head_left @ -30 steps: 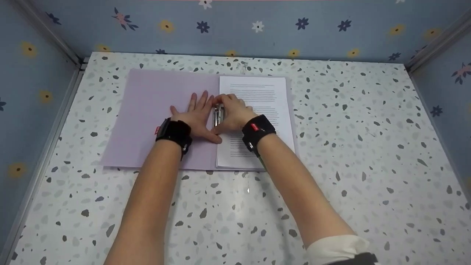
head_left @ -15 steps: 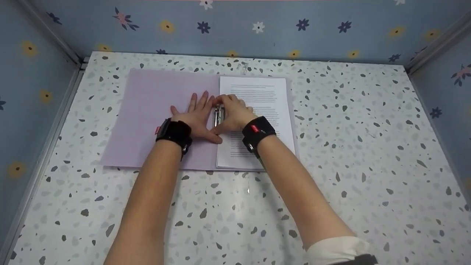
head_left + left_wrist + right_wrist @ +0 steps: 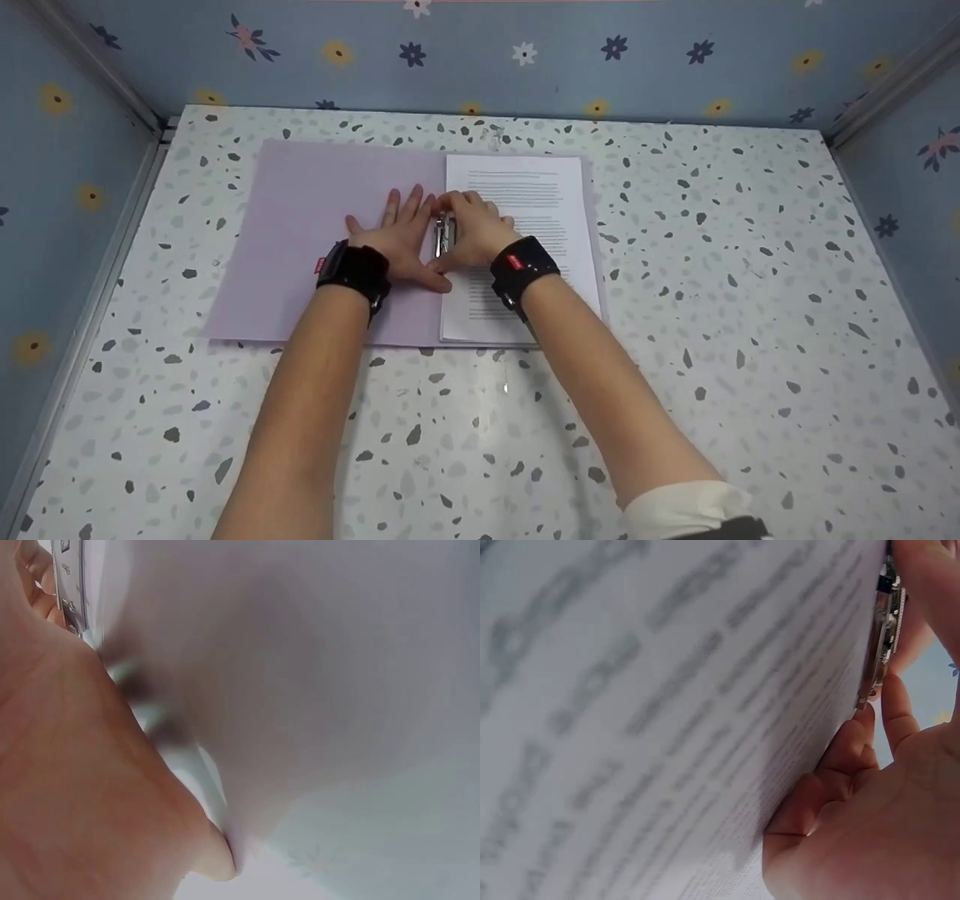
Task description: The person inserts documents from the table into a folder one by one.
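A light purple folder (image 3: 315, 187) lies spread flat on the table, a stack of printed paper (image 3: 517, 180) on its right side. Along the paper's left edge, beside the fold, sits a silver metal clip (image 3: 444, 238). My right hand (image 3: 480, 234) spans this clip, with fingertips at its far end and the thumb at its near end. In the right wrist view those fingers curl close by the clip (image 3: 883, 637). My left hand (image 3: 394, 244) rests on the folder's left cover with fingers spread, its thumb reaching the paper's edge just below the right thumb.
The speckled white table (image 3: 712, 322) extends around the folder on all sides. Blue flowered panels (image 3: 559, 82) stand at the back, left and right. A black band (image 3: 352, 270) circles each wrist.
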`<state>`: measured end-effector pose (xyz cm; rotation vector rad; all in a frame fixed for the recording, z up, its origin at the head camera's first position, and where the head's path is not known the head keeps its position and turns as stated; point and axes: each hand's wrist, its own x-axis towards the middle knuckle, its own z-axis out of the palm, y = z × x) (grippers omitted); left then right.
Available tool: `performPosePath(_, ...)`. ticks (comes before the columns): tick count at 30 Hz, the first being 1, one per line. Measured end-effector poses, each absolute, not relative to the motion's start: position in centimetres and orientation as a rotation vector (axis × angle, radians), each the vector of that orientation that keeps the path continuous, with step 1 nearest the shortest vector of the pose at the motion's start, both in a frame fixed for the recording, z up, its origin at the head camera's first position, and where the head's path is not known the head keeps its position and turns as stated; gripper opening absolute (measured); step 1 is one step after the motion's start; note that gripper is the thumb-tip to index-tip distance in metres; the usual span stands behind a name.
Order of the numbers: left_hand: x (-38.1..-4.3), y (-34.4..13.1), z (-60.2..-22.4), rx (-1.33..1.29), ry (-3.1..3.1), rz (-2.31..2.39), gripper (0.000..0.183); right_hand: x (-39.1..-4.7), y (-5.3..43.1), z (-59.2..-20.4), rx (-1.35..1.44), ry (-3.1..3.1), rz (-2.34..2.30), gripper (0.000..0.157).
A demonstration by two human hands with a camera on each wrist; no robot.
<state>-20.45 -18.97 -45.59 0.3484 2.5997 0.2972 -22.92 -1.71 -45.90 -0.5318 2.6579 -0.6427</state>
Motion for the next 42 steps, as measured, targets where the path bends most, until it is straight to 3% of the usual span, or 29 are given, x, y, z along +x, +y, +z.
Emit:
performPosePath(10,-20.7,-18.5,-45.8,0.35,2.576,0.27,0.139,-23.6,-0.5,-46.7,-0.621,2.629,-0.625,0.093)
performPosePath(19,-20.4,-18.8,-45.4,0.373,2.582,0.293,0.138,-24.3,0.5,-47.2,-0.717,2.517,-0.795,0.1)
performPosePath(28,-21.1,-19.3,-45.2,0.394,2.527,0.296,0.137,-24.7,4.0,-46.7,-0.691,2.317,-1.053,0.087)
performPosePath(42,-20.8,-19.9,-45.4,0.418,2.526,0.381,0.134,-24.4,4.3,-46.1,-0.732,2.395,-0.988,0.068)
